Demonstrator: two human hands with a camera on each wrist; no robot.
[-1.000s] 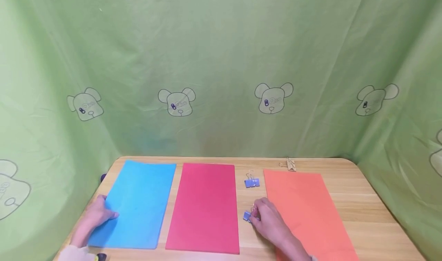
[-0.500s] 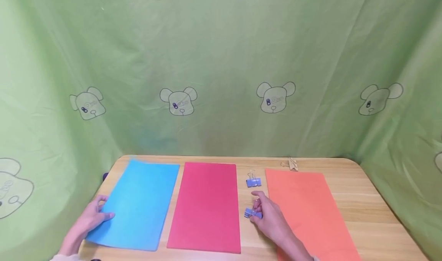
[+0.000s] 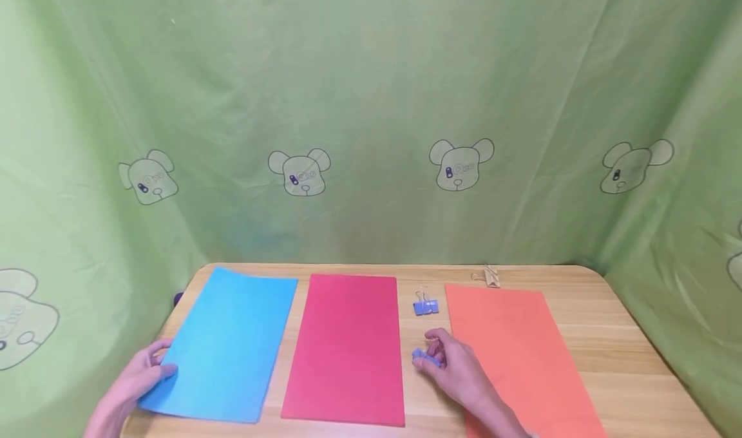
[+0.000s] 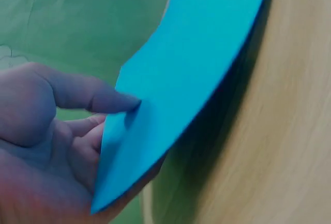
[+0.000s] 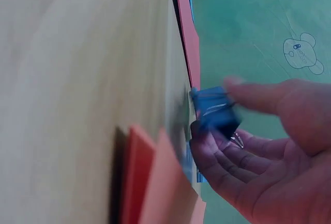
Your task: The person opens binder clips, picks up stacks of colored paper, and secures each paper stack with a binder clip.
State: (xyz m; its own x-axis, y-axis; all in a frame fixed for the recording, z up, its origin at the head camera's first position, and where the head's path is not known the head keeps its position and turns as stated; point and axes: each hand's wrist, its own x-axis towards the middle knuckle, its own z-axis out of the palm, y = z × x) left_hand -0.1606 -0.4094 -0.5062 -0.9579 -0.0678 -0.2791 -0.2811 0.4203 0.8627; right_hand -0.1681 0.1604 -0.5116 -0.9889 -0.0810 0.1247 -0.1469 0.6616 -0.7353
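Note:
My left hand [image 3: 142, 370] grips the near-left edge of the blue paper [image 3: 223, 344]. In the left wrist view the thumb lies on top of the sheet and the fingers are underneath, with that corner raised off the wood. Between the thumb and fingers of my right hand [image 3: 455, 367] is a blue binder clip [image 5: 214, 110], its wire handle pointing toward the palm. The fingers partly cover this clip in the head view. A second blue binder clip [image 3: 426, 306] lies just beyond, handles up.
A magenta sheet [image 3: 348, 348] lies mid-table, and orange paper [image 3: 516, 341] lies under and beside my right forearm. Near the back edge sits a beige binder clip [image 3: 491, 277]. Green curtain [image 3: 371, 103] surrounds the wooden table [image 3: 614, 341].
My left hand has shifted left and toward me, lifting the blue paper's near-left corner. My right hand has picked up and turned the nearer blue binder clip.

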